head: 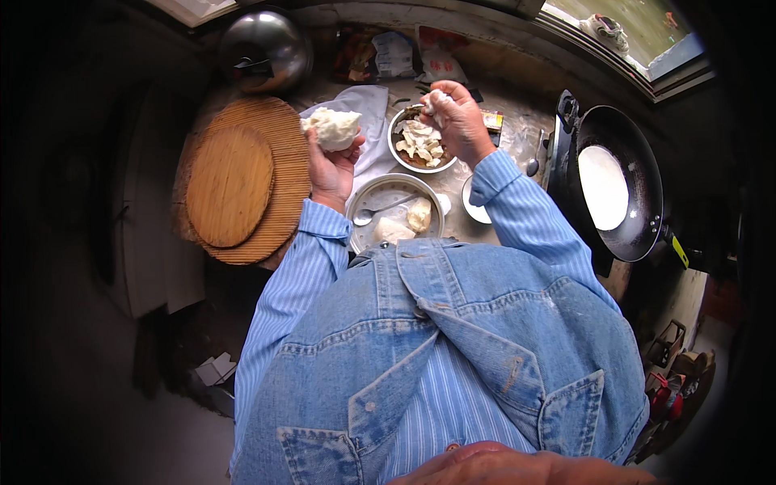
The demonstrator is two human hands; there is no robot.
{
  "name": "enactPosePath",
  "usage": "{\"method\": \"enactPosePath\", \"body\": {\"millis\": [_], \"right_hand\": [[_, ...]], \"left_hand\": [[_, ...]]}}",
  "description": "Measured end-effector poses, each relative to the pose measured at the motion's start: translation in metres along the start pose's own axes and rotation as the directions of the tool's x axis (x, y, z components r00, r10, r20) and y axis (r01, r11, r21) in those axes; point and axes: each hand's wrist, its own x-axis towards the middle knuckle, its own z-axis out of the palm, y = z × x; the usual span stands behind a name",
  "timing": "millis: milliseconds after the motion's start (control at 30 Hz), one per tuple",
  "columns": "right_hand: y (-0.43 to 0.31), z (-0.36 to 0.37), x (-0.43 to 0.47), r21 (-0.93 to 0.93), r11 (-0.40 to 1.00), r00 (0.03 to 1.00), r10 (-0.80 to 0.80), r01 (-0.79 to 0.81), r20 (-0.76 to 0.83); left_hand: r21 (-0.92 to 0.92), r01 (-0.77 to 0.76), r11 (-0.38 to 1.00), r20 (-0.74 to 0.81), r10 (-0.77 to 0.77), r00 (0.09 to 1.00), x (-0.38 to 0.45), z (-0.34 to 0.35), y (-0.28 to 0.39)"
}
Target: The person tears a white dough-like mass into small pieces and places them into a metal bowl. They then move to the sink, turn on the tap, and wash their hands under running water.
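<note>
My left hand (332,171) holds up a torn white steamed bun (333,128), above the counter and left of the bowl. In my right hand (463,124) a small torn piece of bun (438,104) is pinched between the fingers, over the rim of a white bowl (395,159). Torn bun pieces (419,140) lie heaped in that bowl on top of some brown food. Nearer to me stands a round steamer tray with holes (371,202). A metal spoon (365,216), a yellowish bun (419,215) and a white bun (393,230) rest in it.
To the left, a round wooden board (230,185) lies on a slatted round mat (291,182). A black wok (645,182) stands at right beside a spoon (533,165). A white cloth (371,100), plastic bags (441,60) and a metal dome (267,45) are at the back. My sleeve partly hides a white bowl (476,209).
</note>
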Motion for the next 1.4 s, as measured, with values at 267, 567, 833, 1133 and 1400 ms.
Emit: {"method": "enactPosePath", "body": {"millis": [267, 567, 833, 1133, 1400], "right_hand": [[0.012, -0.017, 0.029, -0.952, 0.096, 0.938, -0.224, 0.291, 0.264], [0.029, -0.026, 0.038, -0.935, -0.102, 0.803, -0.485, 0.341, 0.346], [0.019, -0.001, 0.014, -0.960, 0.139, 0.832, -0.539, 0.241, 0.131], [0.032, -0.002, -0.015, -0.869, 0.495, 0.999, 0.017, 0.027, 0.041], [0.055, 0.038, -0.060, -0.827, 0.556, 0.949, 0.211, 0.082, 0.235]], "left_hand": [[-0.092, 0.034, 0.995, 0.245, -0.010, 0.970, -0.009, 0.000, 0.002], [-0.049, -0.015, 0.999, 0.172, 0.023, 0.985, -0.023, -0.012, -0.003], [0.002, -0.033, 0.999, 0.274, 0.032, 0.961, -0.034, -0.007, -0.007], [0.060, 0.024, 0.998, 0.233, -0.038, 0.972, -0.045, -0.039, -0.010], [0.007, -0.016, 1.000, 0.191, 0.014, 0.981, -0.064, -0.054, -0.006]]}}
